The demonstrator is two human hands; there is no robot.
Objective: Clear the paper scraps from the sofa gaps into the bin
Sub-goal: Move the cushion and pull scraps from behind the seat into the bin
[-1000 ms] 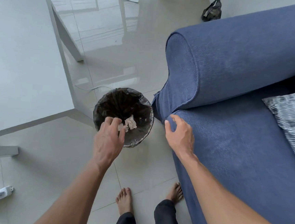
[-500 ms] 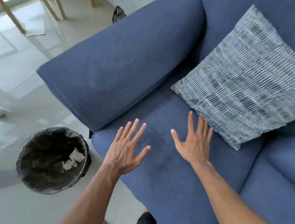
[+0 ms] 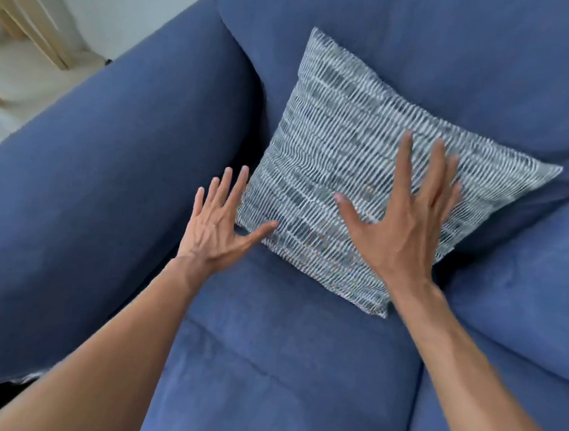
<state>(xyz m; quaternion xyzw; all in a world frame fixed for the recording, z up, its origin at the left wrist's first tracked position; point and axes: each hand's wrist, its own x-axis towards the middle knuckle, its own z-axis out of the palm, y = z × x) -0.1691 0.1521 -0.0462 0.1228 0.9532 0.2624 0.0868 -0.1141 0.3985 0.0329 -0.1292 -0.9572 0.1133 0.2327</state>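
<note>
I look down on a blue sofa (image 3: 280, 369). A grey-and-white patterned cushion (image 3: 331, 171) leans in the corner between the armrest and the backrest. My right hand (image 3: 402, 225) is spread open, fingers over the cushion's front face. My left hand (image 3: 216, 226) is open too, hovering at the cushion's lower left corner, its thumb touching the edge. Both hands hold nothing. No paper scraps show, and the bin is out of view. The gap behind the cushion is hidden.
The broad blue armrest (image 3: 88, 198) fills the left side. A second seat cushion (image 3: 526, 305) lies to the right, with a seam between the two. Pale floor and wooden legs (image 3: 25, 20) show at the top left.
My view swung from the bin on the floor up to the sofa corner. Both empty hands moved forward across the seat to the patterned cushion; the bin left the frame.
</note>
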